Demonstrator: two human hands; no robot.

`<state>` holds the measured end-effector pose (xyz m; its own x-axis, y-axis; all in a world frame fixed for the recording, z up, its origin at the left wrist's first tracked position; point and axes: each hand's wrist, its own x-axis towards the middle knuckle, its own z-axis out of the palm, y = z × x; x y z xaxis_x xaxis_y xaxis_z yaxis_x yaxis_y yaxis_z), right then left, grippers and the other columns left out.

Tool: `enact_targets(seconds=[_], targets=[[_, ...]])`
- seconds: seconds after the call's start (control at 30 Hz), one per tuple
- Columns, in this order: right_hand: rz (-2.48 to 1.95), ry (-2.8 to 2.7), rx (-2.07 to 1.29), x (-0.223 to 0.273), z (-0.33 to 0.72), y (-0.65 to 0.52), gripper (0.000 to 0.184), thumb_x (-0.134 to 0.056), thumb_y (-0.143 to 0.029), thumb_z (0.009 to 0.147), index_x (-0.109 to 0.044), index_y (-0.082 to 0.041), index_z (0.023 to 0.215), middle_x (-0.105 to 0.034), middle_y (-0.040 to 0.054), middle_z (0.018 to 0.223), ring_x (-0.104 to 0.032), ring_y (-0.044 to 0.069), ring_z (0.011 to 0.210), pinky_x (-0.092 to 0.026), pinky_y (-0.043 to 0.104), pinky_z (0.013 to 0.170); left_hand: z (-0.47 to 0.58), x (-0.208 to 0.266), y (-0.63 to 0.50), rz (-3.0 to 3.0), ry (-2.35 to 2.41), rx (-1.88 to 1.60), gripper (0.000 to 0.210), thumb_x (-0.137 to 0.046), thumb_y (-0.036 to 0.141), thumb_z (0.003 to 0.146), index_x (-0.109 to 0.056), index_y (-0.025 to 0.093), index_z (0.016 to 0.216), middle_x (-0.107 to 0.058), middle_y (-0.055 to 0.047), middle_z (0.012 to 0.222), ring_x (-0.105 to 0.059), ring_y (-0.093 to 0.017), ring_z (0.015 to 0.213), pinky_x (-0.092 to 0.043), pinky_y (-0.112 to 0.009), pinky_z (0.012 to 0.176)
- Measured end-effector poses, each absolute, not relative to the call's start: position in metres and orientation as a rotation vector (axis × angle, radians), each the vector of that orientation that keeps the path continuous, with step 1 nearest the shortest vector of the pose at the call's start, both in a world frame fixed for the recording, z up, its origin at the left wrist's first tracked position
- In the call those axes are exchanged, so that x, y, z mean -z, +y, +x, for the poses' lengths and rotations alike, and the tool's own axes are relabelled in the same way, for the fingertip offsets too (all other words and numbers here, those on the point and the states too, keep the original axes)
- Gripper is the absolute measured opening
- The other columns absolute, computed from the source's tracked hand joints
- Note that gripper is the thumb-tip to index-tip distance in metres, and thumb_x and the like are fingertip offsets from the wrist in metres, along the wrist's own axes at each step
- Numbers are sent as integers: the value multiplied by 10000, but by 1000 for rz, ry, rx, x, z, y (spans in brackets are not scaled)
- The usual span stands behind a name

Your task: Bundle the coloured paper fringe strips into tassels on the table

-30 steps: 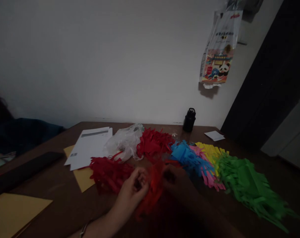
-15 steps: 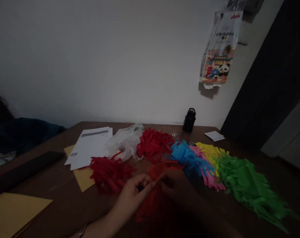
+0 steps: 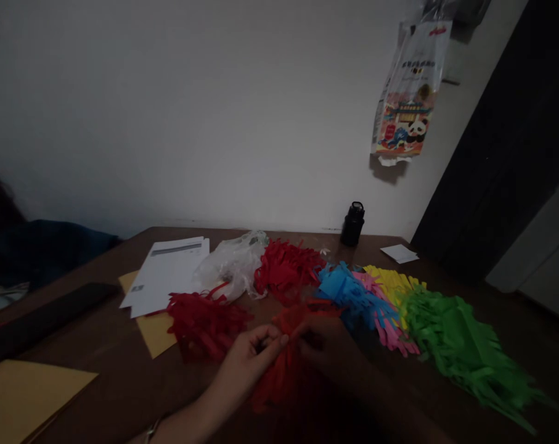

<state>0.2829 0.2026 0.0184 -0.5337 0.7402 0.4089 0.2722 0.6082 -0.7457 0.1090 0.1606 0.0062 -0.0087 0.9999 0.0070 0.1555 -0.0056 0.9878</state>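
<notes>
Orange fringed tissue paper [image 3: 277, 385] lies at the front middle of the table, under and between my hands. My left hand [image 3: 254, 351] pinches its edge between thumb and forefinger. Close beside it, my right hand [image 3: 323, 345] is in deep shadow, its fingers curled together at the same paper. To the left of my hands is a dark red fringed paper bundle [image 3: 208, 327], and beyond them a brighter red fringed bundle [image 3: 288, 265]. Blue fringed paper [image 3: 348, 290] sits just past my right hand.
Pink [image 3: 387, 327], yellow [image 3: 394, 283] and green fringed paper [image 3: 464, 339] spread to the right. A clear plastic bag [image 3: 233, 262], white sheets [image 3: 168, 274] and yellow envelopes [image 3: 24, 394] are leftward. A black bottle [image 3: 353, 224] stands at the back. A person's sleeve [image 3: 57, 246] shows far left.
Both hands stay nearly in place over the orange paper. The fingertips shift slightly, with a small gap now visible between left thumb and right fingers.
</notes>
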Motion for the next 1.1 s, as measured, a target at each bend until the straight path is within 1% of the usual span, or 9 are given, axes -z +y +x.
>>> enact_targets(seconds=[0.13, 0.27, 0.43, 0.57, 0.7, 0.87, 1.1], targets=[[-796, -2093, -834, -18, 284, 202, 208, -565, -84, 736, -722, -184, 827, -693, 4, 745, -609, 139, 677, -405, 226, 628, 109, -6, 160, 1323, 1292, -1156, 371, -610, 540, 702, -525, 192, 604, -350, 80, 532, -291, -104, 519, -213, -223, 481], [-822, -2084, -851, -17, 284, 204, 202, -572, -97, 733, -727, -184, 829, -701, 8, 748, -617, 145, 678, -411, 229, 626, 109, -4, 161, 1291, 1239, -1173, 403, -628, 569, 698, -538, 184, 620, -370, 74, 543, -298, -105, 528, -222, -215, 480], [-823, -2091, -840, -17, 284, 207, 215, -568, -89, 720, -735, -174, 827, -708, 17, 747, -626, 147, 672, -415, 227, 622, 108, -2, 162, 1277, 1214, -1169, 402, -628, 572, 711, -564, 179, 657, -432, 56, 579, -329, -110, 538, -239, -211, 476], [-826, -2095, -824, -16, 284, 207, 203, -573, -108, 738, -735, -173, 841, -713, 20, 759, -631, 150, 685, -417, 230, 631, 107, -1, 161, 1296, 1236, -1169, 395, -627, 564, 709, -566, 178, 649, -387, 67, 556, -312, -110, 539, -235, -214, 490], [-830, -2088, -844, -15, 284, 205, 212, -569, -107, 736, -737, -176, 846, -716, 19, 762, -635, 150, 687, -418, 230, 628, 108, -3, 161, 1315, 1255, -1171, 388, -631, 552, 700, -580, 172, 646, -396, 65, 561, -315, -110, 545, -237, -218, 508], [-831, -2089, -848, -17, 284, 204, 217, -568, -89, 725, -736, -177, 830, -713, 18, 764, -634, 149, 692, -423, 231, 640, 109, -6, 161, 1327, 1264, -1183, 347, -641, 511, 701, -591, 177, 622, -363, 78, 534, -290, -104, 522, -220, -219, 500], [-838, -2092, -850, -16, 284, 205, 210, -574, -96, 735, -734, -189, 835, -709, 5, 757, -629, 144, 683, -421, 225, 630, 107, 0, 164, 1347, 1270, -1151, 308, -649, 477, 680, -595, 174, 652, -398, 70, 545, -339, -117, 543, -242, -227, 528]])
